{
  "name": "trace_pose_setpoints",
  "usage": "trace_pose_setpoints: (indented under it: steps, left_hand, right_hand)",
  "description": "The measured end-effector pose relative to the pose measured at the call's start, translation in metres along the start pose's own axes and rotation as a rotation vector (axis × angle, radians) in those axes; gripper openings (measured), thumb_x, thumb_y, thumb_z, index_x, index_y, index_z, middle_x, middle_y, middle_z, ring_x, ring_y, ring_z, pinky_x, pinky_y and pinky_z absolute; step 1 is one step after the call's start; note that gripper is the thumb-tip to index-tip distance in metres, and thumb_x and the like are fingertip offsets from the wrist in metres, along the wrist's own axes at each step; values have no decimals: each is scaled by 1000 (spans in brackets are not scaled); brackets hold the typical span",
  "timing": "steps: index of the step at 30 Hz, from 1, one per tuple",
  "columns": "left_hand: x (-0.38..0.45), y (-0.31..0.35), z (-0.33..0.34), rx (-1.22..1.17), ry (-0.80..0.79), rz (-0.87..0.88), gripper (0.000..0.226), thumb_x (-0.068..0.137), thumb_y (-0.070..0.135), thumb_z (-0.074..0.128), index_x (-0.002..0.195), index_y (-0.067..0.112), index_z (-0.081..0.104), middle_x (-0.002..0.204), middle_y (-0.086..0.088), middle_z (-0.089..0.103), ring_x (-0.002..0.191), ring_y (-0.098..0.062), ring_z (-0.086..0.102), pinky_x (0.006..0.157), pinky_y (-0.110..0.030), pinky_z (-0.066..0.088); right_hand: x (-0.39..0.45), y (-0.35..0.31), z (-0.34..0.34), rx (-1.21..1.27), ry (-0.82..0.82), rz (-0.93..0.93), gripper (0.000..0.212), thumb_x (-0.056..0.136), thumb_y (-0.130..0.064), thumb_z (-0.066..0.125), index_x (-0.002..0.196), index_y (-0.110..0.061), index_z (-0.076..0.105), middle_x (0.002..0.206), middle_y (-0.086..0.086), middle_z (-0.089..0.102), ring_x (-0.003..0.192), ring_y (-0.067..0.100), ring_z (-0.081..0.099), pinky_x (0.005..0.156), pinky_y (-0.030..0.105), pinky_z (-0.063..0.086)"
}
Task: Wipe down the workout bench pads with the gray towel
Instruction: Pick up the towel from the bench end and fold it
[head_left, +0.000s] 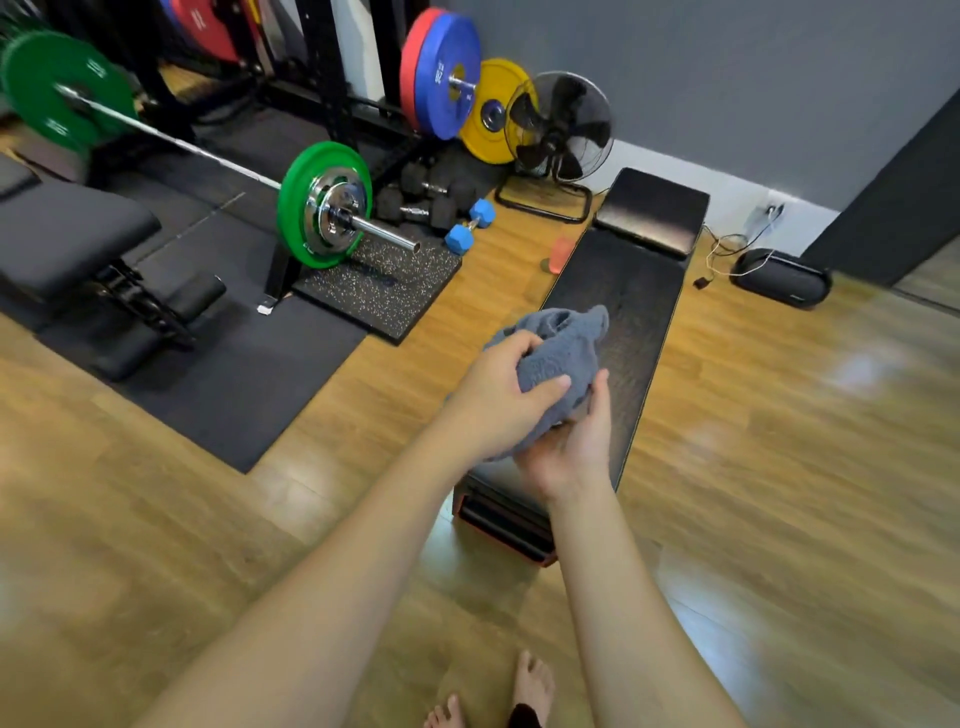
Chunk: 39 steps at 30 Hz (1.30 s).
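- The gray terry-cloth towel (558, 358) is bunched up in the air above the near part of the long black padded bench (618, 291), not touching it.
- The left hand (498, 400) closes over the towel from above; the right hand (571, 441) cups it from below.
- No wiping seems started; long pad and raised far pad (652, 210) are left, I judge.

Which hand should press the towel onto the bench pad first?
Probably left. The left hand grips the gray towel from above, palm down over the bench pad. The right hand cups it from underneath.
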<state>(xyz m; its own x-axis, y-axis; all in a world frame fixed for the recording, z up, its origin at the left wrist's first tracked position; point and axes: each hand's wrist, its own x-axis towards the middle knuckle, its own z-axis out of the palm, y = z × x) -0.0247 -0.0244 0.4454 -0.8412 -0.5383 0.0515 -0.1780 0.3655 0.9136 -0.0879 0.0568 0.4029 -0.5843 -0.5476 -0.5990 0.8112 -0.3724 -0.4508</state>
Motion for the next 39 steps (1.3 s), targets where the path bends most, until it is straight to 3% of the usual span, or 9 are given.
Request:
trace_pose_setpoints:
  steps: [3, 5, 13, 18, 22, 28, 34, 37, 39]
  left_hand:
    - [20, 19, -31, -98, -42, -46, 11, 92, 15, 68, 103, 15, 65, 87, 10, 66, 71, 10, 61, 66, -11, 47]
    - [35, 27, -49, -223, -71, -67, 15, 95, 15, 65, 109, 12, 68, 94, 4, 71, 82, 0, 66, 76, -19, 52]
    - [103, 27, -106, -594, -110, -197, 20, 98, 17, 59, 117, 20, 64, 103, -2, 74, 93, -18, 71, 81, -34, 55]
    - [143, 21, -151, -653, -120, -210, 27, 98, 13, 55, 125, 15, 62, 109, -6, 73, 96, -21, 71, 80, -34, 57]
    - [171, 5, -190, -709, -104, -267, 40, 85, 8, 56, 125, 11, 62, 110, -10, 71, 96, -25, 68, 87, -40, 54]
    - [210, -17, -227, -237, -102, -259, 68, 48, 18, 69, 114, 23, 52, 112, -8, 62, 105, -27, 59, 92, -45, 47]
    - [248, 19, -261, 336, -319, 498, 84, 75, 33, 79, 147, 35, 37, 162, 16, 22, 152, -8, 9, 119, -35, 20]
    - [269, 35, -273, 559, -387, 699, 64, 72, 49, 78, 126, 33, 49, 146, 10, 49, 145, -21, 32, 120, -41, 24]
    - [276, 40, -280, 580, -442, 657, 53, 73, 51, 77, 110, 37, 41, 113, 10, 61, 111, -23, 57, 100, -46, 47]
  right_hand:
    - [3, -3, 9, -172, 149, -21, 67, 82, -74, 56, 125, -23, 62, 115, 9, 69, 104, 30, 65, 99, 50, 49]
    - [8, -10, 12, -340, 229, -70, 71, 77, -75, 63, 124, -22, 61, 120, 6, 70, 107, 29, 67, 96, 55, 51]
    - [34, -47, 41, -143, -228, 199, 83, 83, -79, 47, 122, -10, 71, 132, 20, 64, 120, 39, 61, 112, 53, 37]
    - [58, -78, 92, -434, -287, -35, 27, 89, -25, 58, 103, -16, 79, 111, 9, 74, 99, 25, 68, 81, 36, 56]
    - [70, -106, 144, -607, -349, -299, 27, 87, -2, 61, 112, -10, 70, 107, 10, 74, 95, 21, 69, 77, 32, 58]
    - [70, -125, 218, -1288, -323, -643, 15, 87, -12, 71, 101, -6, 69, 101, 20, 69, 86, 18, 65, 80, 40, 54]
    - [63, -112, 280, -1625, -219, -807, 19, 89, -19, 71, 90, -39, 69, 99, -2, 64, 98, 14, 60, 90, 41, 51]
    - [58, -107, 303, -1688, -161, -891, 24, 90, -20, 71, 101, -41, 70, 103, -2, 60, 101, 14, 57, 94, 39, 47]
    - [51, -105, 313, -1661, -139, -904, 25, 91, -19, 69, 112, -32, 72, 104, -8, 67, 100, 8, 62, 91, 34, 50]
